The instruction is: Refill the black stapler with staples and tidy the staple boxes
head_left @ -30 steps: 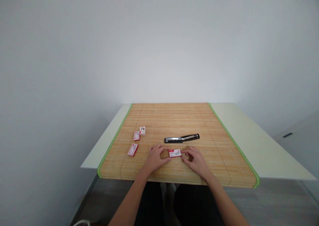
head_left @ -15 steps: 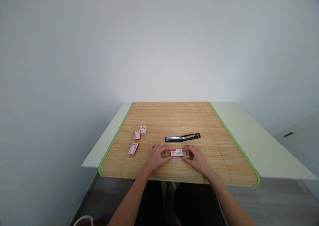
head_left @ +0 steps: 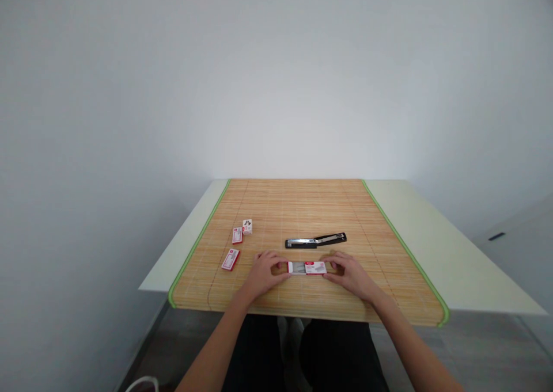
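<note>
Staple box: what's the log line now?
left hand: grips staple box | right hand: grips staple box | stapler: behind it, on mat

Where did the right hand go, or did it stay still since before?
Yes, it moved. The right hand, pinching the small box, slid a little rightwards: its fingertips were by the stapler's middle, now nearer its right end.

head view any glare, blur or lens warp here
Head view: soft, even light with no glare, only faint shadows under the left hand and right hand; wide-angle look, the table sides splay outward; the box they hold is too small to read.
</note>
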Demonstrator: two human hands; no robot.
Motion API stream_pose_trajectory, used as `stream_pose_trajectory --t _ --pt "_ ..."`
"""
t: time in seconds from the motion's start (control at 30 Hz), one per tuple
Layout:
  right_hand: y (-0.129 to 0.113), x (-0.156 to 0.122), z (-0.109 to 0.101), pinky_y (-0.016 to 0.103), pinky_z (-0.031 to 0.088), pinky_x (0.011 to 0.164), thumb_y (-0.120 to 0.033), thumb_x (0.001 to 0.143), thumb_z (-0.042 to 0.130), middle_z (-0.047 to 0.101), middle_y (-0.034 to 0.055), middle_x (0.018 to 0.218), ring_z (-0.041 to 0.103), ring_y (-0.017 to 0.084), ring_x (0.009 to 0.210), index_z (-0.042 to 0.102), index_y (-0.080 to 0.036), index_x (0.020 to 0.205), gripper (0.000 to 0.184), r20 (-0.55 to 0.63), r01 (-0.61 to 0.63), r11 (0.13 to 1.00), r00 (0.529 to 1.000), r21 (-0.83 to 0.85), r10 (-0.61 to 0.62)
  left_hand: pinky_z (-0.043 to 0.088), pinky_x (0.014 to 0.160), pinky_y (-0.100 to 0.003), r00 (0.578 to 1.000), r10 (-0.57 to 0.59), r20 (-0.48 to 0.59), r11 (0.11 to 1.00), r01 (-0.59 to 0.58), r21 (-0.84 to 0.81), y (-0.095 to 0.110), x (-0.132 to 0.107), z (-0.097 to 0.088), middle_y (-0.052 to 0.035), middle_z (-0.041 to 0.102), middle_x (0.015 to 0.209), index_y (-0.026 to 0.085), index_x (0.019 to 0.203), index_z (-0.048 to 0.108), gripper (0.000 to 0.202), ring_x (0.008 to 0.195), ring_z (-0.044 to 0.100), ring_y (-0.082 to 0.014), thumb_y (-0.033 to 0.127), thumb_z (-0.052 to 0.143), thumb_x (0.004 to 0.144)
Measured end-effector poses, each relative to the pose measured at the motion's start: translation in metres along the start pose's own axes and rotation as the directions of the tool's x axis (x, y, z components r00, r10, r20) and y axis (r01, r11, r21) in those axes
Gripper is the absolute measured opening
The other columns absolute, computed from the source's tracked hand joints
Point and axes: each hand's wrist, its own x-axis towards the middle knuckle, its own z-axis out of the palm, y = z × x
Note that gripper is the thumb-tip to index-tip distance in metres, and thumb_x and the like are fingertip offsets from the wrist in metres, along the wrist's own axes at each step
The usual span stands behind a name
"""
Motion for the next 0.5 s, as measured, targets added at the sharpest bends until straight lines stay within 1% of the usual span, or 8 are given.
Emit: stream_pose_trajectory --t 0.13,0.23,0.3,0.37,0.43,0.5 --pt "0.002 -0.004 -0.005 0.034 0.049 0.079 -0.04 0.087 0.074 0.065 0.0029 0.087 0.061 0.022 0.082 0.075 -0.028 0.115 0.031 -0.005 -0.011 1.0 1.0 -0.016 0.011 0.035 0.1 -0.041 1.0 0.002 -0.005 1.0 -0.002 0.015 -0.001 -0.001 -0.001 -0.0009 0.069 0.104 0.034 0.115 0.074 0.036 0.101 0.06 -0.0235 0.052 0.076 0.084" --pt "-0.003 -0.002 -0.006 0.034 0.049 0.079 -0.042 0.085 0.076 0.066 0.0029 0.089 0.062 0.021 0.083 0.073 -0.029 0.118 0.036 -0.018 -0.017 1.0 1.0 -0.025 0.017 0.035 0.1 -0.041 1.0 -0.005 -0.008 0.999 0.006 0.033 0.001 -0.001 0.0 -0.0014 0.07 0.104 0.034 0.115 0.074 0.035 0.101 0.06 -0.0239 0.051 0.076 0.084" --pt "-0.013 0.004 -0.006 0.033 0.048 0.081 -0.042 0.087 0.075 0.067 0.0033 0.093 0.062 0.022 0.087 0.073 -0.03 0.12 0.036 -0.034 -0.012 0.999 0.999 -0.035 0.011 0.036 0.098 -0.041 1.0 -0.005 -0.005 0.999 0.005 0.035 0.002 -0.001 0.0 -0.0016 0.07 0.103 0.033 0.114 0.074 0.035 0.101 0.06 -0.0242 0.051 0.076 0.084" --pt "-0.028 0.014 -0.005 0.033 0.047 0.082 -0.042 0.09 0.073 0.068 0.0037 0.095 0.063 0.022 0.091 0.075 -0.03 0.116 0.029 -0.022 0.023 0.997 0.999 -0.072 -0.025 0.036 0.097 -0.04 1.0 -0.003 -0.004 1.0 0.003 0.03 0.002 0.0 0.0 -0.0015 0.07 0.1 0.033 0.114 0.074 0.034 0.1 0.06 -0.0244 0.05 0.076 0.084" --pt "-0.045 0.028 -0.003 0.032 0.045 0.082 -0.04 0.092 0.07 0.068 0.0038 0.094 0.063 0.022 0.092 0.078 -0.031 0.108 0.02 0.044 0.087 0.987 0.996 -0.136 -0.082 0.036 0.096 -0.04 1.0 0.0 -0.007 1.0 0.0 0.025 0.002 0.0 -0.001 -0.0011 0.069 0.098 0.034 0.114 0.074 0.034 0.1 0.06 -0.0241 0.049 0.076 0.084" --pt "-0.06 0.044 0.001 0.032 0.043 0.084 -0.035 0.091 0.071 0.069 0.0039 0.094 0.063 0.023 0.094 0.08 -0.031 0.102 0.014 0.129 0.15 0.966 0.984 -0.208 -0.125 0.035 0.097 -0.04 1.0 0.003 -0.007 1.0 -0.003 0.025 0.001 0.0 -0.001 -0.0009 0.069 0.099 0.034 0.115 0.074 0.034 0.099 0.06 -0.0237 0.049 0.076 0.084"
